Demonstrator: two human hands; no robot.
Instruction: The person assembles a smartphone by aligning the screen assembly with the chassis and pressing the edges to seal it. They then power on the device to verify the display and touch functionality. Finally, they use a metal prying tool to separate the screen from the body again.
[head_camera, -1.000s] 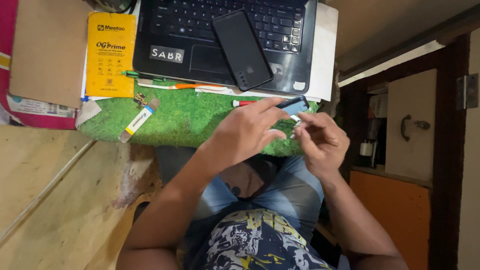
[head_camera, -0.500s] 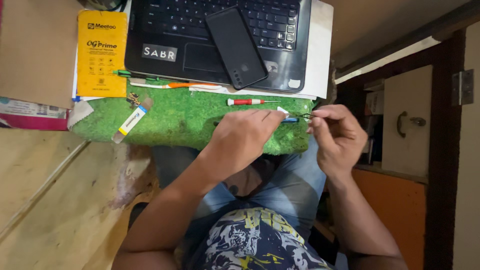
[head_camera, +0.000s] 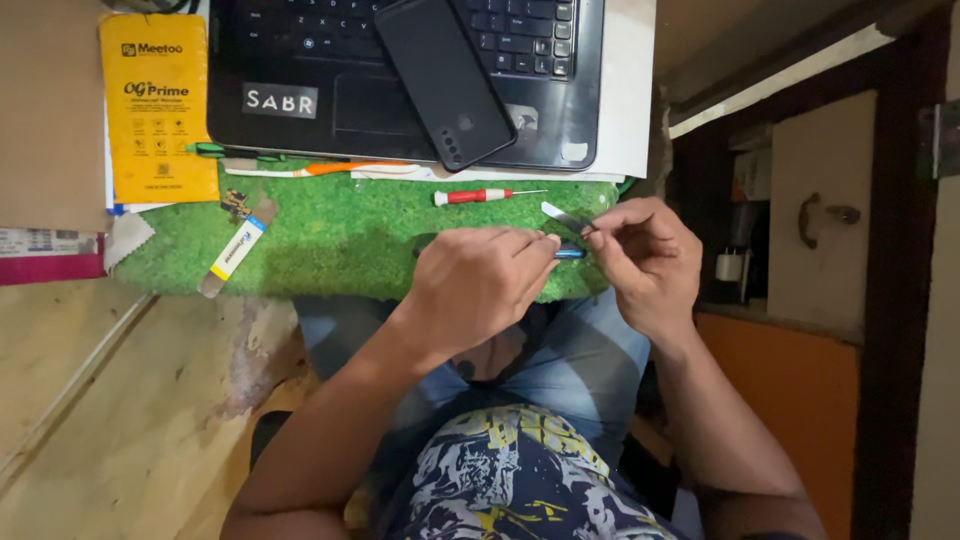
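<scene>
left hand (head_camera: 480, 285): fingers curled shut around a small blue-tipped part (head_camera: 570, 253), only its end showing past the fingertips; what the part is, cannot tell.
right hand (head_camera: 645, 260): fingers pinched on a thin flat metal strip (head_camera: 562, 215), one end of it slanting up and left, free of the hand.
location of held things: over the near right edge of the green mat (head_camera: 330, 245), above the lap, the two hands almost touching.
step in hand (judgement): fine work on the small part, strip brought up against it.
next move calls for (judgement): a steady left-hand hold, light pressure from the strip, tip kept on the part so it does not slip.
red-handled screwdriver (head_camera: 480, 196): lies on the mat's far edge, just beyond the hands, untouched.
black phone (head_camera: 445, 80): face down on the laptop (head_camera: 290, 100), at the far edge of the bench.
yellow package (head_camera: 158, 105): far left corner, beside the laptop.
orange-handled tool (head_camera: 310, 170): along the mat's far edge.
flat pry tool (head_camera: 238, 248): left part of mat, well apart from the hands.
</scene>
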